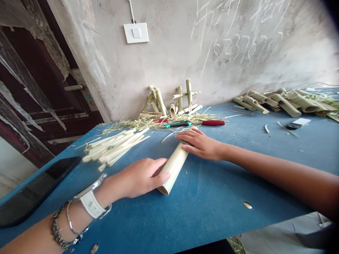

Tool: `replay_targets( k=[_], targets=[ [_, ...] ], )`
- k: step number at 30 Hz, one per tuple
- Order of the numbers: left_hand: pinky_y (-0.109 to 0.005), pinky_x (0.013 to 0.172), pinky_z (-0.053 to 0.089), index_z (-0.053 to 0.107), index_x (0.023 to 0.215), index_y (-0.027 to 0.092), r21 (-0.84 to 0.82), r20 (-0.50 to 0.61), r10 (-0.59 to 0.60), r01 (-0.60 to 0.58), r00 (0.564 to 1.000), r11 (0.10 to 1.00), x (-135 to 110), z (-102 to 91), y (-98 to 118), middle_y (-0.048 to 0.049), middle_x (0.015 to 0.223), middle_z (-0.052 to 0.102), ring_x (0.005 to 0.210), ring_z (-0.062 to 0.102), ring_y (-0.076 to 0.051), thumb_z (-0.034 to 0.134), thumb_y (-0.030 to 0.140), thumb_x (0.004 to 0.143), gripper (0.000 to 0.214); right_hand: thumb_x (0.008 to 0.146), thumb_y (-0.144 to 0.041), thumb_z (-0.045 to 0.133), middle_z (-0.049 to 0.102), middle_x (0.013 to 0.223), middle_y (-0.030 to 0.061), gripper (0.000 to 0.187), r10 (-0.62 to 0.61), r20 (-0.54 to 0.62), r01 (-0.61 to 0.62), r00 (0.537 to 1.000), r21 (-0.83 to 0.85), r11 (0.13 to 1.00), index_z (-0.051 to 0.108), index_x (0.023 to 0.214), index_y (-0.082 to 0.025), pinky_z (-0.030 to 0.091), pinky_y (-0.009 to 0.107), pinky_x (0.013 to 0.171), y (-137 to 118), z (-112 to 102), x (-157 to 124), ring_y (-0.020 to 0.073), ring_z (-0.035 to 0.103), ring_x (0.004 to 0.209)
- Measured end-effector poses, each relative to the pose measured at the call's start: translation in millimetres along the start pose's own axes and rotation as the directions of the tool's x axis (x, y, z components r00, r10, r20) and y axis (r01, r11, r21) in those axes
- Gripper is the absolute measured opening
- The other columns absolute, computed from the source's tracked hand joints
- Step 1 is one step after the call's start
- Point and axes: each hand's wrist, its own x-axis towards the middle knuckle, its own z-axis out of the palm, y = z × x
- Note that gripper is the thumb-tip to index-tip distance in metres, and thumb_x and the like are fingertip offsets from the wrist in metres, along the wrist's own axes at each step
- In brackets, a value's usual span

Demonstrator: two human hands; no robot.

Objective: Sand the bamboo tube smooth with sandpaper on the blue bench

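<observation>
1. Bamboo section lies flat on the blue table, slantwise, near cut end toward the person, far end under the right hand. Centre of the work area, betw. both hands
2. Left hand: cups the near end, thumb laid along the top, fingers curled vs. the left flank. Light, narrow hold on the section, not a hard clamp. Wrist low, forearm coming in from lower left; white watch and bracelets on it
3. Right hand: flat and spread, fingers straight, palm down on the far end. No wrap, just pressing. Arm reaches across from the right, elbow out of shot
4. Prob. reason for the two-end hold: round stock rolls, so one hand per end pins it to the top
5. Split strips heaped just left of the section, apart from it, within left-hand reach
6. Red-handled tool and green-black tool lie just beyond the right hand amid shavings, untouched
7. Offcuts lean on the wall; whole tubes stacked far right, well apart
8. Phone at the left table edge
</observation>
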Motion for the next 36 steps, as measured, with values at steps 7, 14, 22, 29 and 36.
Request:
replay_targets(
  k=[7,14,22,29,36],
  targets=[
    [-0.028,0.057,0.033,0.052,0.117,0.018,0.000,-0.007,0.011,-0.011,1.000,1.000,0.9,1.4,-0.9,-0.0028,0.079,0.061,0.070,0.055,-0.019,0.028,0.053,0.091,0.050,0.096,-0.045,0.030,0.046,0.136,0.0092,0.047,-0.139,0.059,0.137,0.989,0.043,0.990,0.041,0.135,-0.019,0.022,0.048,0.107,-4.2,-4.3,1.2,0.0225,0.039,0.126],
    [-0.028,0.054,0.031,0.054,0.114,0.017,0.008,0.017,0.011,-0.011,1.000,1.000,-0.2,-0.8,0.9,-0.0034,0.077,0.059,0.069,0.055,-0.020,0.027,0.054,0.091,0.051,0.095,-0.050,0.024,0.046,0.135,0.0136,0.055,0.149,-0.025,-0.150,0.989,-0.041,0.988,0.044,0.134,-0.017,0.025,0.055,0.104,31.2,0.6,-1.3,0.0289,0.040,0.125],
    [-0.027,0.057,0.032,0.051,0.118,0.021,-0.006,0.002,0.018,-0.018,1.000,1.000,1.3,1.0,-1.7,-0.0021,0.079,0.060,0.069,0.054,-0.018,0.028,0.053,0.091,0.048,0.094,-0.052,0.034,0.032,0.146,0.0089,0.060,-0.190,0.083,0.184,0.978,0.081,0.980,0.030,0.142,-0.018,0.016,0.045,0.112,-15.2,-4.2,0.5,0.0212,0.025,0.135],
    [-0.028,0.057,0.032,0.054,0.113,0.017,0.018,0.012,0.007,-0.007,1.000,1.000,0.4,0.4,-1.3,-0.0038,0.078,0.060,0.070,0.055,-0.020,0.026,0.055,0.091,0.051,0.096,-0.052,0.024,0.039,0.141,0.0116,0.057,0.002,0.056,0.001,0.998,-0.045,0.999,0.036,0.140,-0.018,0.025,0.051,0.106,29.0,-5.3,-2.3,0.0259,0.032,0.131],
    [-0.028,0.057,0.033,0.054,0.115,0.017,0.014,0.005,-0.008,0.008,1.000,1.000,0.8,0.4,-0.1,-0.0055,0.081,0.061,0.073,0.056,-0.021,0.027,0.055,0.090,0.052,0.095,-0.052,0.024,0.037,0.143,0.0120,0.057,0.052,0.009,-0.052,0.999,-0.027,0.998,0.033,0.141,-0.019,0.021,0.054,0.107,17.5,1.0,-2.7,0.0259,0.031,0.132]
  ],
)
